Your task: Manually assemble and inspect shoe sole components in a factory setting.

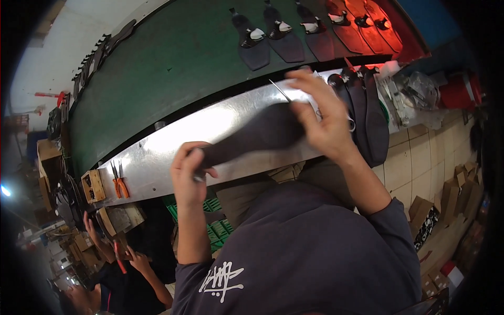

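My left hand (190, 169) is closed around the narrow end of a dark paddle-shaped piece (254, 131), which hangs tilted over the steel work ledge. The piece is smeared by motion. At its wide end is my right hand (324, 118), also blurred, with fingers stretched apart; a digit overlaps the edge of the piece. Beyond it, a thin metal rod (280, 90) points up and left; its other end is hidden. To the right of my right hand, several similar dark pieces (374, 115) lie side by side across the ledge.
A green belt (157, 68) carries rows of dark pieces with white parts (254, 44), some under red light. Orange-handled pliers (121, 184) and a small wooden box (93, 186) sit on the steel ledge (152, 163). Green crates (218, 231) stand below. Another person (131, 283) works at lower left.
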`<action>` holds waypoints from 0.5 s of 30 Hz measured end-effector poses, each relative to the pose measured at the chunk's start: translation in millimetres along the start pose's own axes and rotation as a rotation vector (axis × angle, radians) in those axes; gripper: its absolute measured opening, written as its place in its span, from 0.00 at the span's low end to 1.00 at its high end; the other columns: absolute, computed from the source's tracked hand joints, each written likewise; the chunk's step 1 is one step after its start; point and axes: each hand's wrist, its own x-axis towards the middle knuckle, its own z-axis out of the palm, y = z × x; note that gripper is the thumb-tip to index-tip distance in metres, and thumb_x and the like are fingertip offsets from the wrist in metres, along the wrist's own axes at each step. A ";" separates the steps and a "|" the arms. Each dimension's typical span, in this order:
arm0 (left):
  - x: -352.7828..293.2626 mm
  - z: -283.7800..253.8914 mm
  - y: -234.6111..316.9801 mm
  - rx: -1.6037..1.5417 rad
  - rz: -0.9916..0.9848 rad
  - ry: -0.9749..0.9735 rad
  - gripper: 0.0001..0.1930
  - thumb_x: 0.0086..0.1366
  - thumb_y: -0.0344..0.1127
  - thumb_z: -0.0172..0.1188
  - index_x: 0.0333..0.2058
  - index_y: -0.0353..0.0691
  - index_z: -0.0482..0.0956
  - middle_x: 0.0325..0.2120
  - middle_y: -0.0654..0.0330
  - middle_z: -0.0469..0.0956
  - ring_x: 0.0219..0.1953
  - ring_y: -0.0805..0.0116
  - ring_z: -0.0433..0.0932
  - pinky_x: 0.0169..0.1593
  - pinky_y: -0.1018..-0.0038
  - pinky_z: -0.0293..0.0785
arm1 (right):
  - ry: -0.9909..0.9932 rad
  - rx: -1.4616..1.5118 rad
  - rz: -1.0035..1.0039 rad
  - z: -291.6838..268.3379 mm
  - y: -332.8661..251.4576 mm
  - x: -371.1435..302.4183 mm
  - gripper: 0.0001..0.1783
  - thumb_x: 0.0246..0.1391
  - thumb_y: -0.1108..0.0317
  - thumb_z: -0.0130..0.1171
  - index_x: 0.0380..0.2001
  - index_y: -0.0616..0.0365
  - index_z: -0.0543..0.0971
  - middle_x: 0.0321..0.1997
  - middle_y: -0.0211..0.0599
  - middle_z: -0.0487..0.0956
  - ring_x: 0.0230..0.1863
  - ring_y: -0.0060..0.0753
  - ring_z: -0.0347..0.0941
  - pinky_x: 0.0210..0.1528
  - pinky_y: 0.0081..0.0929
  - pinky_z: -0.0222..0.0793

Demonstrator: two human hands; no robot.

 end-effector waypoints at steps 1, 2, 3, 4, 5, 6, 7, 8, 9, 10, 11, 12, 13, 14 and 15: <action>2.2 -12.7 -3.3 -0.147 0.026 0.109 0.13 0.64 0.34 0.53 0.45 0.35 0.75 0.35 0.58 0.80 0.35 0.70 0.81 0.29 0.77 0.78 | 0.153 -0.206 -0.120 -1.6 16.8 3.4 0.17 0.51 0.75 0.59 0.46 0.61 0.77 0.49 0.47 0.75 0.48 0.45 0.72 0.50 0.32 0.67; 3.8 -16.3 -9.2 -0.259 0.009 0.245 0.18 0.64 0.38 0.55 0.50 0.36 0.71 0.41 0.57 0.78 0.40 0.68 0.80 0.31 0.75 0.80 | 0.144 -0.194 -0.131 1.8 21.2 -0.2 0.17 0.51 0.75 0.59 0.46 0.61 0.77 0.49 0.47 0.75 0.48 0.45 0.72 0.50 0.32 0.67; 10.2 -28.1 -23.2 -0.478 -0.063 0.252 0.19 0.65 0.38 0.55 0.53 0.39 0.70 0.46 0.56 0.77 0.44 0.66 0.79 0.36 0.73 0.82 | 0.095 -0.407 -0.091 7.3 24.1 -5.5 0.20 0.51 0.75 0.59 0.49 0.61 0.75 0.47 0.47 0.74 0.47 0.46 0.70 0.49 0.34 0.66; 11.6 -31.4 -34.0 -0.617 -0.122 0.236 0.17 0.66 0.38 0.54 0.52 0.40 0.71 0.46 0.56 0.76 0.45 0.65 0.79 0.38 0.73 0.82 | 0.043 -0.614 -0.050 15.2 28.6 -13.2 0.22 0.51 0.75 0.58 0.52 0.61 0.74 0.46 0.46 0.73 0.46 0.48 0.69 0.48 0.36 0.65; 13.8 -29.9 -45.5 -0.761 -0.178 0.211 0.16 0.67 0.37 0.53 0.51 0.41 0.72 0.47 0.56 0.76 0.46 0.64 0.78 0.40 0.72 0.83 | 0.033 -0.600 -0.065 22.1 36.9 -21.3 0.22 0.51 0.75 0.58 0.52 0.61 0.74 0.46 0.46 0.73 0.46 0.48 0.69 0.48 0.36 0.65; 16.0 -31.8 -56.5 -0.837 -0.242 0.251 0.14 0.67 0.36 0.52 0.49 0.41 0.73 0.48 0.55 0.75 0.47 0.63 0.78 0.40 0.72 0.83 | -0.044 -0.664 0.005 29.1 47.1 -30.4 0.23 0.51 0.75 0.58 0.52 0.62 0.73 0.44 0.45 0.73 0.45 0.48 0.68 0.48 0.38 0.65; 18.4 -33.8 -68.6 -0.914 -0.309 0.287 0.12 0.68 0.35 0.51 0.48 0.40 0.74 0.48 0.55 0.75 0.49 0.63 0.77 0.40 0.72 0.83 | -0.121 -0.731 0.077 32.5 56.8 -36.8 0.24 0.51 0.74 0.59 0.53 0.62 0.72 0.42 0.44 0.72 0.44 0.48 0.67 0.48 0.39 0.64; 18.8 -33.6 -75.3 -0.946 -0.347 0.347 0.10 0.68 0.36 0.52 0.44 0.40 0.75 0.48 0.54 0.76 0.50 0.61 0.77 0.38 0.74 0.83 | -0.105 -0.704 0.049 33.3 62.4 -39.2 0.23 0.52 0.76 0.57 0.53 0.62 0.73 0.38 0.43 0.72 0.41 0.43 0.69 0.43 0.35 0.65; 17.3 -33.2 -77.7 -0.953 -0.336 0.356 0.10 0.68 0.36 0.52 0.44 0.40 0.75 0.48 0.54 0.76 0.50 0.61 0.77 0.38 0.74 0.83 | -0.115 -0.698 0.038 32.4 62.3 -40.9 0.23 0.52 0.76 0.57 0.53 0.62 0.73 0.38 0.43 0.72 0.41 0.43 0.69 0.43 0.35 0.65; 17.4 -24.9 -70.7 -1.047 -0.394 0.274 0.10 0.68 0.36 0.52 0.43 0.40 0.76 0.47 0.55 0.77 0.49 0.62 0.78 0.38 0.75 0.83 | -0.085 -0.515 0.092 30.8 60.5 -43.8 0.23 0.52 0.77 0.56 0.53 0.61 0.73 0.36 0.43 0.73 0.38 0.41 0.70 0.40 0.33 0.66; 18.0 -15.9 -63.1 -1.141 -0.447 0.192 0.09 0.68 0.36 0.52 0.42 0.40 0.76 0.47 0.55 0.77 0.48 0.62 0.79 0.37 0.76 0.83 | -0.060 -0.331 0.144 30.3 54.4 -43.3 0.23 0.52 0.77 0.55 0.53 0.60 0.73 0.35 0.44 0.73 0.35 0.39 0.71 0.37 0.30 0.67; 18.8 -4.6 -56.8 -1.073 -0.469 0.270 0.08 0.66 0.37 0.55 0.40 0.41 0.77 0.43 0.58 0.80 0.44 0.66 0.80 0.32 0.81 0.80 | -0.059 -0.229 0.074 32.6 40.8 -43.1 0.22 0.55 0.78 0.52 0.54 0.57 0.74 0.29 0.39 0.74 0.27 0.28 0.70 0.32 0.23 0.65; 17.7 0.2 -56.7 -1.078 -0.469 0.274 0.08 0.66 0.37 0.55 0.40 0.41 0.77 0.43 0.58 0.80 0.44 0.66 0.80 0.32 0.81 0.80 | -0.065 -0.230 0.074 34.9 19.1 -44.9 0.22 0.55 0.78 0.52 0.54 0.57 0.74 0.29 0.39 0.74 0.27 0.28 0.70 0.32 0.23 0.65; 17.9 4.5 -58.0 -1.071 -0.510 0.280 0.09 0.65 0.38 0.58 0.40 0.42 0.77 0.41 0.60 0.80 0.43 0.68 0.80 0.29 0.83 0.77 | -0.246 0.072 0.284 37.2 -2.0 -48.2 0.23 0.56 0.77 0.51 0.57 0.56 0.72 0.27 0.35 0.75 0.26 0.24 0.68 0.31 0.21 0.65; 17.9 10.4 -58.5 -1.064 -0.551 0.284 0.10 0.63 0.39 0.60 0.40 0.43 0.78 0.40 0.61 0.81 0.41 0.70 0.80 0.27 0.84 0.75 | -0.420 0.377 0.488 40.5 -15.3 -50.4 0.25 0.57 0.77 0.50 0.59 0.54 0.70 0.25 0.31 0.75 0.24 0.20 0.67 0.31 0.19 0.64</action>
